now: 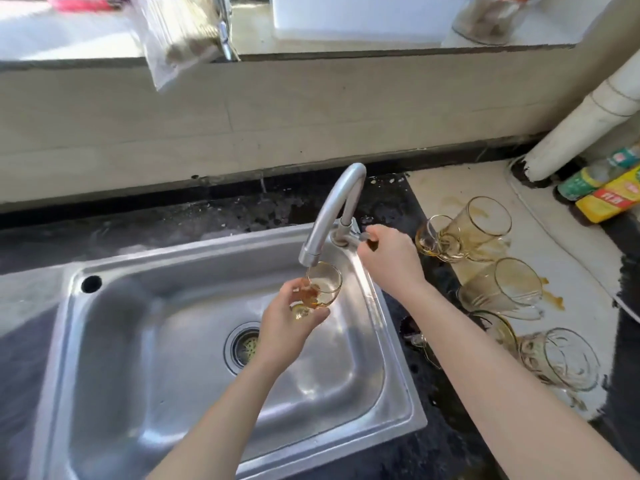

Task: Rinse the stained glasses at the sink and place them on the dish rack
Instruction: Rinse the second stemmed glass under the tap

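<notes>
Under the faucet [332, 209], over the sink [104, 306], the left hand [284, 334] curls its fingers [317, 315] round one stained glass [325, 285], the right hand [389, 261] grips the tap handle [362, 237], and several unrinsed glasses [512, 289] lie at the counter's [173, 230] right edge: seemingly barely begun.

Sunlit beige tiled wall [277, 126] rises behind a dark speckled countertop [156, 223].
</notes>
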`<control>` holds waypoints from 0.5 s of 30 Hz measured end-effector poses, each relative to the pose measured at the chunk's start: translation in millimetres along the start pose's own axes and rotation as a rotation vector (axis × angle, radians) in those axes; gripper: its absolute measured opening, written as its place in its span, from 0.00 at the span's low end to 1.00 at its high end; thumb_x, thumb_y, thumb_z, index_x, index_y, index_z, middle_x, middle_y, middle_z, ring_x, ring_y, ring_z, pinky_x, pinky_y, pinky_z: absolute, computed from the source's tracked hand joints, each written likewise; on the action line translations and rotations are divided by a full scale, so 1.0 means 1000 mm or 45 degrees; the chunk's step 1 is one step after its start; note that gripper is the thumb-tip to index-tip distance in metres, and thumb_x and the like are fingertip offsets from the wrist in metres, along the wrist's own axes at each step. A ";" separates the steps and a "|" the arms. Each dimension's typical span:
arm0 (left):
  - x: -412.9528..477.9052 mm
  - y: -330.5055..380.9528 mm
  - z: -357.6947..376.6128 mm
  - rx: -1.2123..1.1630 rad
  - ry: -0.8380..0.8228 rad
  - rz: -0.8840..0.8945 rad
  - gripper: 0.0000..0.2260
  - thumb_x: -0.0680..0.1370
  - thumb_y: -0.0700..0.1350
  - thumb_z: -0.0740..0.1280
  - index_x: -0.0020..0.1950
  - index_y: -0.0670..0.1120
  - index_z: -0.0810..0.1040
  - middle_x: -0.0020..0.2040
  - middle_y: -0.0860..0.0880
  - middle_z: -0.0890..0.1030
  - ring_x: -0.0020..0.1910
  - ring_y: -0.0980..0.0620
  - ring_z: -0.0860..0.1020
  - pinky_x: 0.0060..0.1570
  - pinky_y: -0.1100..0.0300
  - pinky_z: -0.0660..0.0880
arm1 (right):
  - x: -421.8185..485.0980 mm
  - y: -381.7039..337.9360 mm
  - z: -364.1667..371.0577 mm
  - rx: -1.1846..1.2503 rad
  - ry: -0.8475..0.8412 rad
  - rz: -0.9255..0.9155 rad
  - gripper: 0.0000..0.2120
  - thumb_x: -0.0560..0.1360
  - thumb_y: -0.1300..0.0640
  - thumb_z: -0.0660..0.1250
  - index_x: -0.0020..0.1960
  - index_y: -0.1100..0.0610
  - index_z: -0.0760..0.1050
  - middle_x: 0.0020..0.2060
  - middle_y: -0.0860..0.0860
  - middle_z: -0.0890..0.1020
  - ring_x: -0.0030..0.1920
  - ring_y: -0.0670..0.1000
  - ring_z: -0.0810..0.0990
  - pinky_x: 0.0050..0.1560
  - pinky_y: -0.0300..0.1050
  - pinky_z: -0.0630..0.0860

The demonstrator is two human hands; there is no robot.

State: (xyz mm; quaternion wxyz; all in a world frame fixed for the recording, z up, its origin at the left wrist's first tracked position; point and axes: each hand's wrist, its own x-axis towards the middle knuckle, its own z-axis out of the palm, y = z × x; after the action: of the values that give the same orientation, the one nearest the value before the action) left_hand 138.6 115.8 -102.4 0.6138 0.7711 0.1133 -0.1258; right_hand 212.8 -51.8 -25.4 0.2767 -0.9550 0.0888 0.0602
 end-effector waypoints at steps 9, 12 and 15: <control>0.002 -0.013 -0.015 -0.076 0.010 -0.036 0.21 0.68 0.39 0.77 0.53 0.56 0.74 0.48 0.53 0.83 0.46 0.59 0.79 0.48 0.72 0.72 | 0.049 0.008 0.033 -0.711 -0.157 -0.033 0.10 0.79 0.52 0.63 0.53 0.59 0.75 0.48 0.56 0.81 0.49 0.57 0.80 0.42 0.48 0.73; 0.003 -0.012 -0.016 -0.056 0.000 -0.044 0.21 0.68 0.39 0.77 0.56 0.53 0.74 0.49 0.53 0.83 0.48 0.59 0.79 0.49 0.74 0.71 | 0.043 0.004 0.035 -0.934 -0.168 -0.180 0.06 0.78 0.63 0.62 0.53 0.58 0.76 0.46 0.54 0.82 0.47 0.56 0.81 0.37 0.45 0.70; 0.001 -0.011 -0.018 -0.056 0.010 -0.057 0.21 0.68 0.39 0.77 0.55 0.55 0.74 0.49 0.53 0.83 0.47 0.61 0.79 0.46 0.77 0.69 | 0.040 0.002 0.038 -1.059 -0.219 -0.267 0.12 0.75 0.70 0.60 0.52 0.58 0.77 0.45 0.53 0.82 0.47 0.56 0.81 0.36 0.45 0.68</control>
State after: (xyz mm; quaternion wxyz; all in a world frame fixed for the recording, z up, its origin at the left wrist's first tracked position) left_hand 137.4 135.3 -109.0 0.6273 0.7551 0.1358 -0.1339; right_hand 248.7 -38.2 -64.3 -0.1206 -0.9804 -0.0639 0.1418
